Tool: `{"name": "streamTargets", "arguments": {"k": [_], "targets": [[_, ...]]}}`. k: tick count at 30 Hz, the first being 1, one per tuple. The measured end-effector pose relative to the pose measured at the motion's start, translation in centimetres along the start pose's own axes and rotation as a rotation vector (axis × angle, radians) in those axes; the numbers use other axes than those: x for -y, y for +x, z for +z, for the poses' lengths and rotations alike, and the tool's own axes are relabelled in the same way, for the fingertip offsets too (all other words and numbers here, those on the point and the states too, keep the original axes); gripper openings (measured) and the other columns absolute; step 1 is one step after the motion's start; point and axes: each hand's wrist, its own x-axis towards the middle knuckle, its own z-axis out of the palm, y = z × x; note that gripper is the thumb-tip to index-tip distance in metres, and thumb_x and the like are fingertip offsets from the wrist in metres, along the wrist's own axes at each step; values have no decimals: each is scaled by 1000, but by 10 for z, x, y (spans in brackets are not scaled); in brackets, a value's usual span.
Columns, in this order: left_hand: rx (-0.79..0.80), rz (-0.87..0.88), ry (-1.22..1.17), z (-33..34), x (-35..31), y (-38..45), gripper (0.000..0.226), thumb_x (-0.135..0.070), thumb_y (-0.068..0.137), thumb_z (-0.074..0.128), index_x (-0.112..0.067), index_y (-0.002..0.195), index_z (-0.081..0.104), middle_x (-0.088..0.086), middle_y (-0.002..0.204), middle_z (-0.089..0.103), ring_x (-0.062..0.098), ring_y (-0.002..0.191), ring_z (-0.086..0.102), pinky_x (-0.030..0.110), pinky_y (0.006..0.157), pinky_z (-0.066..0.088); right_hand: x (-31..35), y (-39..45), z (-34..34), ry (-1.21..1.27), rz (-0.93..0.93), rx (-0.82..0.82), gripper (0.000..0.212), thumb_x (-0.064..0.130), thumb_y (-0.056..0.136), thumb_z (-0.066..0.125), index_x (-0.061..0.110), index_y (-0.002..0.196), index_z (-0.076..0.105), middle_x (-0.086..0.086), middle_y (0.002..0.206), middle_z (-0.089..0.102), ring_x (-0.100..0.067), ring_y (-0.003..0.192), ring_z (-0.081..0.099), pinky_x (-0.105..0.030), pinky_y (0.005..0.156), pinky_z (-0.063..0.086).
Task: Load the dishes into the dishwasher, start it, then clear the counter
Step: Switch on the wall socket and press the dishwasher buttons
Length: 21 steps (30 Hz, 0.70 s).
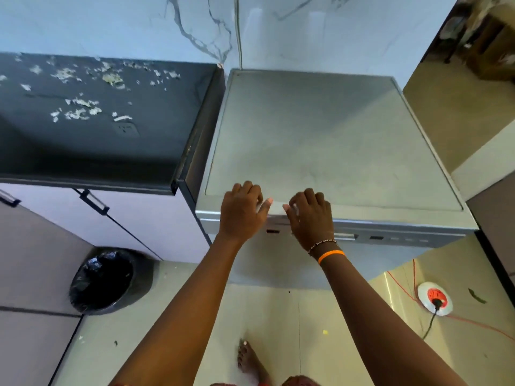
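Observation:
A grey freestanding dishwasher [328, 140] stands against the marbled wall, its door closed and its flat top bare. Both my hands rest on the front top edge of the dishwasher, above the control strip [390, 238]. My left hand [242, 210] lies with fingers curled over the edge and the thumb out. Beside it, my right hand [310, 215] sits the same way, with an orange band and a bead bracelet on its wrist. Neither hand holds any object. The dark counter [92, 146] to the left carries scattered pale food scraps [78, 107].
A black bin lined with a black bag [107, 280] stands on the floor at lower left, below white cabinet doors [139, 224]. A round floor socket [434, 298] with a plugged cable and an orange cord lies at right. My bare foot [250, 360] is near the bottom.

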Motion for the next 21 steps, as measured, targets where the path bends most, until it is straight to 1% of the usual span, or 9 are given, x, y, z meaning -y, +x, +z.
{"name": "streamTargets", "arguments": {"k": [2, 4, 7, 9, 12, 14, 17, 20, 21], "targets": [[18, -16, 11, -7, 0, 18, 24, -28, 90, 55, -8, 83, 65, 8, 80, 65, 25, 72, 60, 32, 67, 45, 7, 22, -2, -7, -55, 23, 26, 32, 80, 40, 15, 71, 58, -4, 73, 59, -29, 67, 58, -32, 54, 45], [37, -29, 27, -16, 1, 36, 20, -22, 90, 54, -6, 90, 67, 9, 87, 67, 25, 76, 62, 33, 72, 47, 14, 46, -5, 14, -109, 67, 24, 26, 79, 42, 14, 68, 59, -4, 70, 60, -30, 66, 59, -31, 51, 45], [0, -48, 37, -32, 5, 67, 19, -19, 91, 53, -7, 95, 67, 8, 93, 68, 22, 81, 62, 31, 76, 49, 26, 88, -11, 109, -138, 98, 14, 15, 81, 53, 8, 72, 62, -9, 74, 63, -34, 73, 58, -34, 56, 44], [-41, -65, 27, -43, 11, 90, 20, -20, 91, 53, -7, 96, 68, 7, 94, 69, 21, 82, 62, 32, 76, 51, 33, 117, -15, 157, -154, 90, 10, 10, 83, 58, 5, 75, 62, -11, 78, 64, -35, 78, 56, -34, 60, 40], [-70, -65, 34, -57, 21, 127, 22, -21, 92, 50, -9, 99, 67, 5, 99, 69, 18, 86, 61, 32, 78, 53, 40, 162, -20, 195, -203, 52, 10, 10, 85, 57, 5, 79, 63, -12, 82, 64, -33, 82, 55, -30, 63, 35], [-97, -58, 33, -65, 26, 153, 22, -21, 93, 49, -11, 103, 66, 3, 104, 68, 17, 90, 61, 31, 80, 53, 44, 191, -22, 198, -234, 22, 11, 12, 87, 56, 5, 82, 63, -12, 85, 64, -32, 86, 54, -30, 65, 34], [-125, -60, 52, -79, 35, 203, 21, -20, 92, 49, -11, 104, 64, 3, 107, 66, 18, 96, 59, 29, 81, 50, 49, 244, -28, 197, -264, 19, 14, 15, 88, 53, 6, 85, 63, -12, 89, 64, -31, 91, 52, -36, 69, 40], [-158, -77, 88, -91, 43, 256, 22, -19, 91, 46, -12, 103, 63, 4, 106, 64, 22, 98, 57, 30, 77, 45, 51, 299, -33, 183, -322, -36, 12, 14, 86, 55, 6, 81, 63, -12, 85, 63, -34, 87, 54, -40, 68, 45], [-172, -76, 103, -94, 45, 272, 23, -19, 91, 46, -12, 104, 63, 4, 107, 64, 23, 99, 57, 31, 77, 44, 51, 317, -35, 169, -332, -41, 13, 14, 87, 53, 6, 83, 63, -12, 87, 63, -34, 88, 54, -40, 69, 44]]}}
